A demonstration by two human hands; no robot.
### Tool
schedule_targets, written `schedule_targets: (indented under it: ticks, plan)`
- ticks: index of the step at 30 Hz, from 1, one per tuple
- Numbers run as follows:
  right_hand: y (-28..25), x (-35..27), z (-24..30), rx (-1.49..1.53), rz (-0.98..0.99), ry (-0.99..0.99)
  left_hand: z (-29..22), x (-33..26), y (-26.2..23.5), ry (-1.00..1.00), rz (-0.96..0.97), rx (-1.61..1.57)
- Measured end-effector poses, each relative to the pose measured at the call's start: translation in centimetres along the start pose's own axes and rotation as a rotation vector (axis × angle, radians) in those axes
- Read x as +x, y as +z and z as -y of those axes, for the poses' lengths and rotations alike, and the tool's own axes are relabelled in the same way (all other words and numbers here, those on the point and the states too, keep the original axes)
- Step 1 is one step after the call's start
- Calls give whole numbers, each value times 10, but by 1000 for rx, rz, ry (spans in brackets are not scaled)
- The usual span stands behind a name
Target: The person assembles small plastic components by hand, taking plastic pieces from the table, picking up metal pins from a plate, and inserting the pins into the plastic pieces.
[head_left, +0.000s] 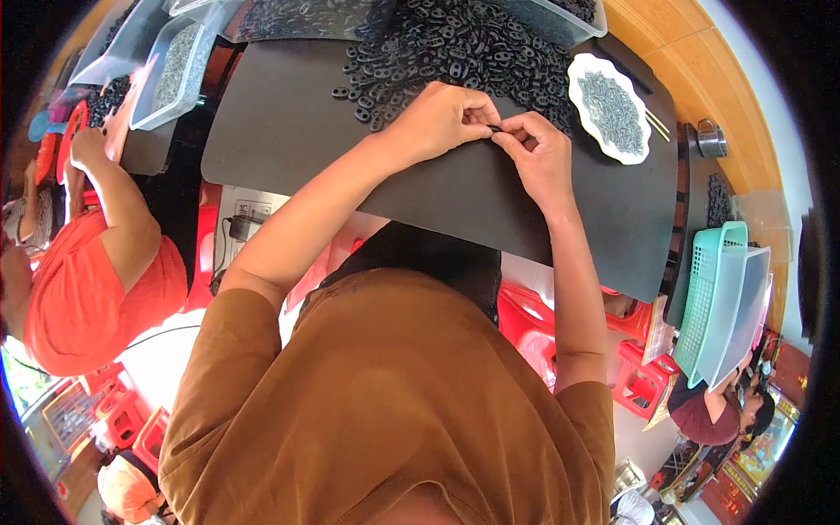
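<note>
Head view: both hands meet over the black mat (pixel 289 131)
Small dark part (pixel 495 129): pinched between the fingertips of left hand (pixel 442 118) and right hand (pixel 540 153); both grasping it
Step, as judged: fitting or joining one piece; next calls for a fine, steady pinch
Pile of black links (pixel 455 48): just beyond the hands; too many to count
White scalloped dish (pixel 610 109): one, right of the right hand, holding grey pins
Clear tubs (pixel 175 70): at least two, far left
Co-worker's hand (pixel 86 147): one, far left

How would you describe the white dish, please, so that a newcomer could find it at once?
Start at the big black mat covering the table and follow the heap of dark oval links towards its right end. There lies the white dish, filled with small grey metal pieces. Its scalloped rim distinguishes it from the straight-sided clear tubs.
</note>
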State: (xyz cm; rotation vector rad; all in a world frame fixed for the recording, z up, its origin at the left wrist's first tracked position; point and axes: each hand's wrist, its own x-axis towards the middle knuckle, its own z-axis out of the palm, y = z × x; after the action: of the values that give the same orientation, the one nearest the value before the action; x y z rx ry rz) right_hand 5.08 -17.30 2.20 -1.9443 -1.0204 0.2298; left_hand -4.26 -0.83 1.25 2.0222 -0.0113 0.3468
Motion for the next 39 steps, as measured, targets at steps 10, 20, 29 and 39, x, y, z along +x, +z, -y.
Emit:
schedule_targets:
  ticks: [10,20,29,39]
  plan:
    - [4,-1,-5,43,-39,-44,0,-2,-2,-32,9,-3]
    - [4,-1,-4,-2,-51,-101,8,-2,5,193,-62,102]
    - [-15,16,-12,57,166,-16,7,-4,0,226,-92,64]
    - [-78,191,-22,365,-92,-58,-4,23,-9,36,-147,546]
